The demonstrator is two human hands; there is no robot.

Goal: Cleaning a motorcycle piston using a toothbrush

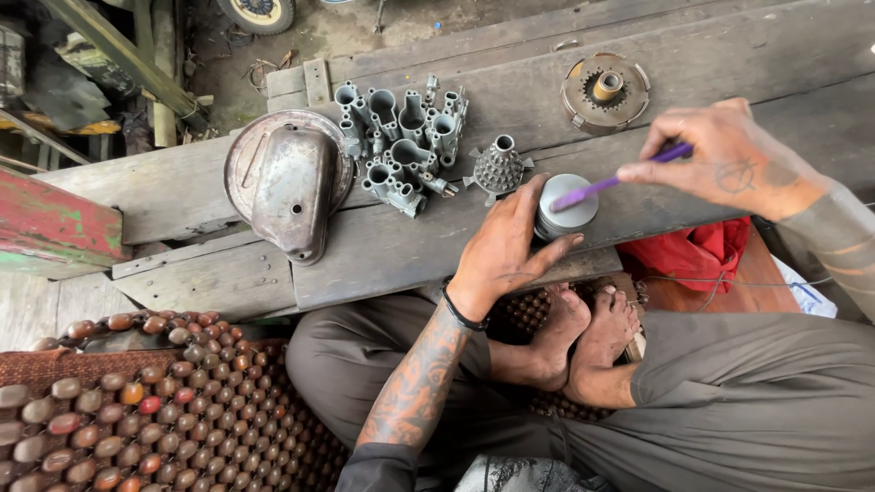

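A grey metal cylinder (566,212) is standing upright near the front edge of the wooden tabletop (182,187). The left hand (504,246) is steadying it, fingers curled around its side. The right hand (729,155) is pinching a purple brush (612,182), whose tip is touching the cylinder's top. Just beside it are lying a studded cone (499,167), clustered grey castings (401,146), a domed cover (290,182) and a toothed disc (605,91).
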